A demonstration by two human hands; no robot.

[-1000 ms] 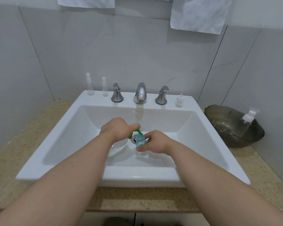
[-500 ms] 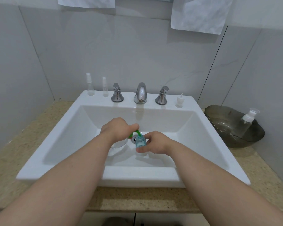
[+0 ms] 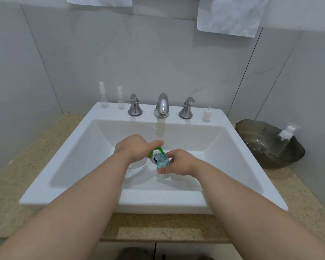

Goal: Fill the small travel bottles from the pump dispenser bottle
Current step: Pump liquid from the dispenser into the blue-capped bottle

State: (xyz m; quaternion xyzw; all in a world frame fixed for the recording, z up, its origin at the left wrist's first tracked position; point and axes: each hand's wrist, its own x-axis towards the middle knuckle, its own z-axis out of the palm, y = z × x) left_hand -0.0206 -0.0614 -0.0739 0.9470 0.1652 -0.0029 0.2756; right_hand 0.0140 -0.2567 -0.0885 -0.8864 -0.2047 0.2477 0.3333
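Almost nothing has moved over the last second. Both hands sit where they were in the basin, and the only shift is that the small bottle's neck has come in a little closer under the spout tip, which suggests filling is under way rather than finished. The left hand point(image 3: 133, 147) is curled down over the head of the clear plastic pump dispenser bottle point(image 3: 137, 166), with one digit stretched out along its green spout point(image 3: 156, 150). Whether it is pressing at this instant I cannot tell. The right hand point(image 3: 178, 162) pinches the small clear travel bottle point(image 3: 162, 161) between thumb and fingers, holding it upright just above the chrome drain point(image 3: 154, 158). The bottle shows pale blue liquid through most of its body, so it looks close to full. All this sits low inside the white ceramic sink point(image 3: 64, 166). On the sink's back ledge, left of the chrome tap point(image 3: 161, 106), stand two slim clear spray bottles point(image 3: 103, 96), apparently unfilled. A small white pump cap point(image 3: 206, 114) stands to the tap's right. On the speckled stone bench point(image 3: 158, 226) to the right, a smoky grey bowl point(image 3: 251, 132) holds another clear pump bottle point(image 3: 284, 139), leaning. At least two bottles are likely left to fill.
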